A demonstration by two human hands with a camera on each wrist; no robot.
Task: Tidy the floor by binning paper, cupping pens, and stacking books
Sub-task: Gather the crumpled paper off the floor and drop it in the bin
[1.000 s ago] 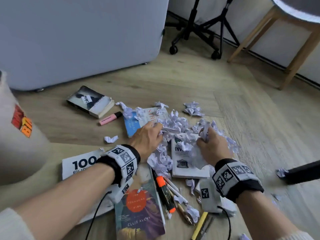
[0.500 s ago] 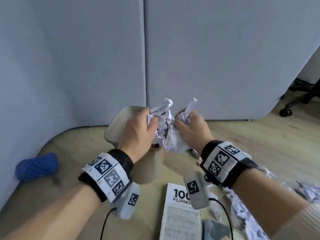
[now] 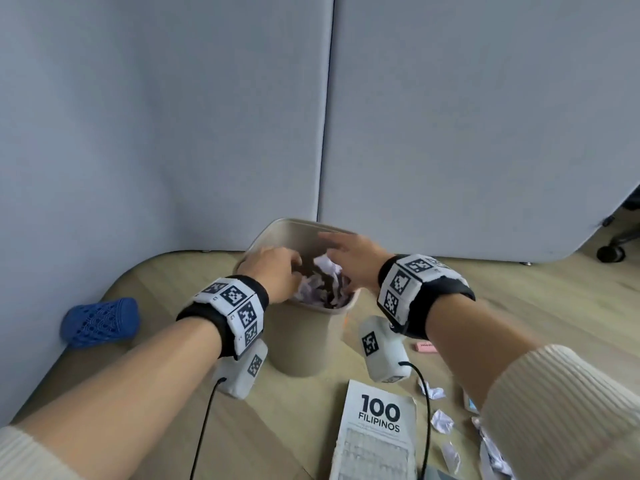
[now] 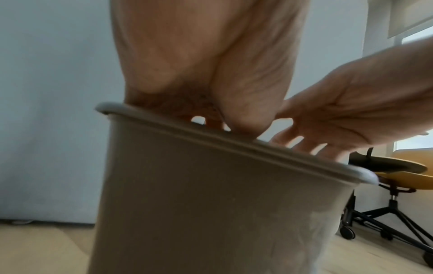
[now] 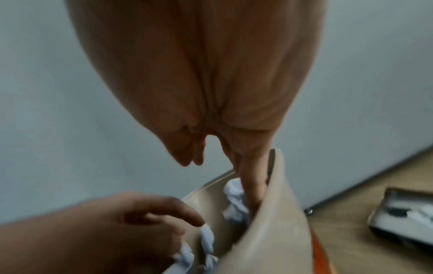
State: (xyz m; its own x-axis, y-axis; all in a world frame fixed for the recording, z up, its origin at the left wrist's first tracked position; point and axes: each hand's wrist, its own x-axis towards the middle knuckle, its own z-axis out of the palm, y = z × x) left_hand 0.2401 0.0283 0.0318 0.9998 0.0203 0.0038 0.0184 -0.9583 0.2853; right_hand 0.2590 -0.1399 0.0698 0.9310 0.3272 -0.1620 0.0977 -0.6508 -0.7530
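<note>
The right hand [image 3: 349, 261] has its fingers straight and spread over the mouth of the bin [image 3: 301, 344], holding nothing. The left hand [image 3: 273, 275] has its fingers bent down inside the rim, their tips touching the crumpled paper [image 3: 323, 280] that fills the bin; whether they pinch any cannot be told. Beside the bin, on the floor [image 3: 287, 431], lie a book [image 3: 375, 441], loose paper scraps [image 3: 441, 420] and a blue mesh cup [image 3: 100, 322].

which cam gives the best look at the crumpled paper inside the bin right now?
Head view: it looks down into the bin, showing the crumpled paper piled between both hands. Right wrist view catches only a few blurred wads past the rim. Left wrist view shows just the bin's outer wall; paper hidden.
</note>
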